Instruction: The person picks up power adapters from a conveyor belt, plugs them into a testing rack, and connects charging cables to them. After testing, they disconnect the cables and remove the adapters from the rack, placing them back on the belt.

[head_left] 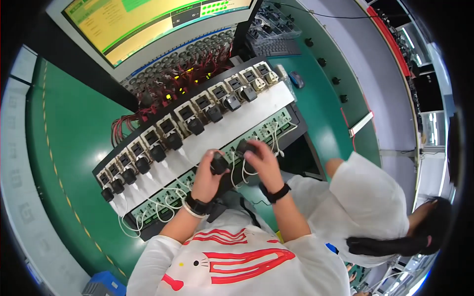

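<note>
My left hand is closed round a black power adapter in front of the test rack. A second black adapter is gripped in my right hand, a little higher and to the right. Behind both hands runs a slanted row of sockets, with black adapters plugged into most of them. At its right end sit a few white plugs. White cables hang from the green connector strip along the rack's near edge, some passing beneath my hands.
Above the rack stands a large monitor, with red wiring below it. A keyboard and mouse lie on the green bench at right. Another person in white is close on my right. A blue bin stands at lower left.
</note>
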{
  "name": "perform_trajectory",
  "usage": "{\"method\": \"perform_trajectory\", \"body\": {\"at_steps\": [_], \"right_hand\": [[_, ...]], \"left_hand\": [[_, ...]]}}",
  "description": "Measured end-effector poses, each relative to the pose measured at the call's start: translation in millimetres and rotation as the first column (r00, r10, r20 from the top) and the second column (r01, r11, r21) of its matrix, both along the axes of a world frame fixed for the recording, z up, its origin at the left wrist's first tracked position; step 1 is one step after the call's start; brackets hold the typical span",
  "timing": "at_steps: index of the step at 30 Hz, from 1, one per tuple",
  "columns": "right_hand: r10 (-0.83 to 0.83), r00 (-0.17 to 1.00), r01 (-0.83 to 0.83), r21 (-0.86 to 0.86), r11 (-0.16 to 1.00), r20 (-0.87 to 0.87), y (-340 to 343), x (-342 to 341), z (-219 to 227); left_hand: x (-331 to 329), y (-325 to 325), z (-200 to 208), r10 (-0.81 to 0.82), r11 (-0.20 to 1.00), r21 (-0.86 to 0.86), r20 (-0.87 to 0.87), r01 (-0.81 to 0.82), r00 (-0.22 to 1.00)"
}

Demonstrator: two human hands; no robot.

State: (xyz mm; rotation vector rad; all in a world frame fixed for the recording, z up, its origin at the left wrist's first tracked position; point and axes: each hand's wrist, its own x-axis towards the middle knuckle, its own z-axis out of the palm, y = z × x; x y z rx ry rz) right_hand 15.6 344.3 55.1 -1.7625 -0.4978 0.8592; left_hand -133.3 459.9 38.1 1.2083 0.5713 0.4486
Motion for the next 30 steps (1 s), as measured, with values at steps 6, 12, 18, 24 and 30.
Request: {"method": "perform_trajectory", "body": {"at_steps": [6,12,18,24,30], "right_hand": [[-0.349,0.908,0.323,0.144,0.935,0.23,76,153,-32],[-0.152,0.757,0.35,-0.198,0.916,0.636,98,209,-82],[-0.07,0.635,0.412,-0.261,0.873,0.769,112,189,-80],[0.14,0.656,0.332,-0.45,0.829,0.742,103,184,-68],[-0.095,0.923,0.143,-0.105,0.984,0.372,65,80,-19]], "left_hand": [[-16,53,-27,0.27,0.791,-0.585,0.071,-0.179,0.96],[-24,67,-13,0.376,0.534,-0.819,0.004,-0.213,0.927],[-19,70,-10,0.386,0.617,-0.769,0.114,-0.165,0.915],[-12,75,-6,0.224,0.932,-0.307,0.074,-0.191,0.972],[-43,104,-13,0.365,0.927,0.12,-0.073,-0.355,0.928]]}}
